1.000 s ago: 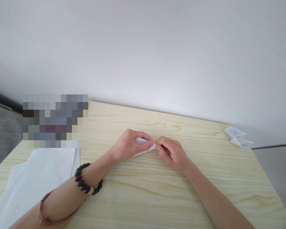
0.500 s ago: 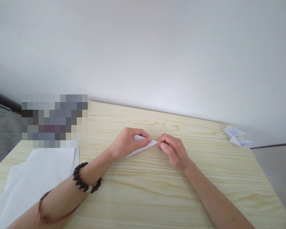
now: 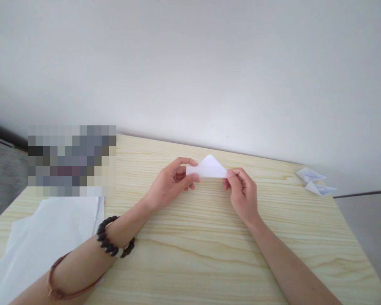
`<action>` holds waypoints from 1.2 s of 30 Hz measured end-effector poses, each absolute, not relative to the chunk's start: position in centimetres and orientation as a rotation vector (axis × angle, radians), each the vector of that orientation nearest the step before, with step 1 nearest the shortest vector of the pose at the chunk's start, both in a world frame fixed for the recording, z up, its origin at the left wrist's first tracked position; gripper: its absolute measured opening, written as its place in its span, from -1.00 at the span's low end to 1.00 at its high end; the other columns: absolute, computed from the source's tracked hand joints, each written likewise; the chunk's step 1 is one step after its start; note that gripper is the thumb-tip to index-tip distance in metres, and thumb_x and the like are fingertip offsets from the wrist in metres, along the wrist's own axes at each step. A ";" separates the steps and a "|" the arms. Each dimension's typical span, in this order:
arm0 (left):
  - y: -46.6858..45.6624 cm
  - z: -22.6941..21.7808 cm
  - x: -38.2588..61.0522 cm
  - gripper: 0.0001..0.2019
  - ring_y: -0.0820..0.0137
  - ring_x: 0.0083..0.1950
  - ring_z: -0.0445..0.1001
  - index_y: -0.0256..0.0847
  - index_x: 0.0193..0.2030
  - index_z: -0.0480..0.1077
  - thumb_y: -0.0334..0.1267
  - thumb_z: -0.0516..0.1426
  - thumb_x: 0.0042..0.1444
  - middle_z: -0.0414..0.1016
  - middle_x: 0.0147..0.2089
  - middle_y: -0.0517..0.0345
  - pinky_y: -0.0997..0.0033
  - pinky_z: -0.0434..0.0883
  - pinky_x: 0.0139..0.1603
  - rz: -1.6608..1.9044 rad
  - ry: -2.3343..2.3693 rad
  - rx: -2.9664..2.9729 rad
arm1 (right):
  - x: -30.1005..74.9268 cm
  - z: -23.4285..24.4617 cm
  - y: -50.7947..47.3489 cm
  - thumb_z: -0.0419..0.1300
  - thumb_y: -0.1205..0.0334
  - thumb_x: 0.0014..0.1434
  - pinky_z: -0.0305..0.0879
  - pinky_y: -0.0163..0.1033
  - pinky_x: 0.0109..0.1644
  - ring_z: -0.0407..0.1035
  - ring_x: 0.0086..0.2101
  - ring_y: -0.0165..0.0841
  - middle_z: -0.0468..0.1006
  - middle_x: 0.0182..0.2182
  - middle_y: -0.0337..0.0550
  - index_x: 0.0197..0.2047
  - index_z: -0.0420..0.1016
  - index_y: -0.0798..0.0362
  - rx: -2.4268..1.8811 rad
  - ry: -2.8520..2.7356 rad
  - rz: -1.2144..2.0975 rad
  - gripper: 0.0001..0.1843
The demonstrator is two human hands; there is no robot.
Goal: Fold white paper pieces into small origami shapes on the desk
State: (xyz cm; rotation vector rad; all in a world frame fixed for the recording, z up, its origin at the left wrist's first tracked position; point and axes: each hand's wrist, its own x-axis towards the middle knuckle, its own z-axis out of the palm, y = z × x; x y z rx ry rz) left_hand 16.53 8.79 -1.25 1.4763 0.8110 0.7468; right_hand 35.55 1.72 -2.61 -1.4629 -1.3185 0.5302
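A small folded piece of white paper (image 3: 210, 166) is held up between my two hands, just above the wooden table. It has a flat strip along its lower edge and a peak pointing away from me. My left hand (image 3: 174, 180) pinches its left end between thumb and fingers. At the right corner, the thumb and fingertips of my right hand (image 3: 244, 190) are closed on it. A dark bead bracelet (image 3: 106, 241) and a brown cord sit on my left wrist and forearm.
Two folded white paper boats (image 3: 319, 188) lie at the table's (image 3: 193, 254) far right corner. Loose white sheets (image 3: 53, 237) are piled at the left. Behind them is a pixelated patch (image 3: 71, 161). A pale wall (image 3: 209, 76) rises along the back edge.
The folded paper has been lifted and turned, so its peaked face now shows. My right hand has shifted right to the paper's right corner; my left hand keeps its hold on the left end.
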 end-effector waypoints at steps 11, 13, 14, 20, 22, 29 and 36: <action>8.2 -2.0 16.7 -0.76 0.44 -0.26 0.50 -0.19 -0.10 0.39 -0.14 0.15 0.15 0.56 -0.17 0.13 0.53 0.47 -0.32 0.820 0.868 1.684 | 35.7 -3.3 1.2 0.14 0.18 0.22 0.32 -0.31 -0.45 0.43 -0.46 -0.36 0.51 -0.48 -0.24 -0.20 0.37 0.01 -1.376 -1.407 0.784 -0.89; 8.3 -2.0 16.8 -0.80 0.43 -0.25 0.50 -0.21 -0.18 0.38 -0.15 0.16 0.14 0.55 -0.20 0.13 0.53 0.47 -0.34 0.865 0.874 1.685 | 35.8 -3.5 1.1 0.15 0.21 0.20 0.34 -0.31 -0.43 0.45 -0.45 -0.37 0.53 -0.43 -0.23 -0.20 0.33 0.00 -1.347 -1.415 0.797 -0.90; 8.3 -1.9 16.8 -0.82 0.43 -0.26 0.50 -0.22 -0.22 0.38 -0.15 0.17 0.13 0.54 -0.22 0.13 0.53 0.47 -0.34 0.872 0.875 1.692 | 35.7 -3.5 1.1 0.15 0.23 0.20 0.36 -0.30 -0.42 0.46 -0.44 -0.38 0.56 -0.37 -0.21 -0.19 0.31 -0.01 -1.328 -1.423 0.800 -0.89; 8.3 -1.4 16.7 -0.81 0.42 -0.29 0.51 -0.22 -0.26 0.44 -0.13 0.15 0.14 0.55 -0.27 0.13 0.52 0.46 -0.34 0.767 0.891 1.749 | 35.5 -2.9 1.0 0.10 0.26 0.23 0.38 -0.28 -0.36 0.45 -0.44 -0.42 0.55 -0.18 -0.12 -0.14 0.33 0.00 -1.257 -1.541 0.757 -0.89; 8.2 -1.4 16.8 -0.81 0.44 -0.30 0.50 -0.22 -0.23 0.43 -0.13 0.14 0.15 0.55 -0.26 0.13 0.53 0.46 -0.37 0.790 0.884 1.721 | 35.5 -2.6 1.0 0.11 0.23 0.22 0.33 -0.30 -0.42 0.41 -0.46 -0.42 0.54 -0.28 -0.15 -0.15 0.37 0.01 -1.302 -1.592 0.718 -0.88; 8.0 -1.5 16.9 -0.78 0.46 -0.41 0.49 -0.21 -0.33 0.28 -0.14 0.20 0.09 0.48 -0.39 0.20 0.57 0.41 -0.51 0.874 0.887 1.560 | 35.4 -2.4 1.0 0.12 0.22 0.22 0.25 -0.34 -0.50 0.35 -0.51 -0.43 0.48 -0.45 -0.23 -0.24 0.38 0.02 -1.337 -1.633 0.700 -0.92; 8.2 -1.3 16.7 -0.78 0.43 -0.33 0.51 -0.22 -0.28 0.39 -0.14 0.24 0.04 0.54 -0.28 0.13 0.55 0.44 -0.42 0.863 0.903 1.668 | 35.3 -2.3 1.0 0.11 0.26 0.23 0.29 -0.32 -0.44 0.35 -0.48 -0.43 0.49 -0.40 -0.20 -0.22 0.37 0.01 -1.305 -1.652 0.620 -0.94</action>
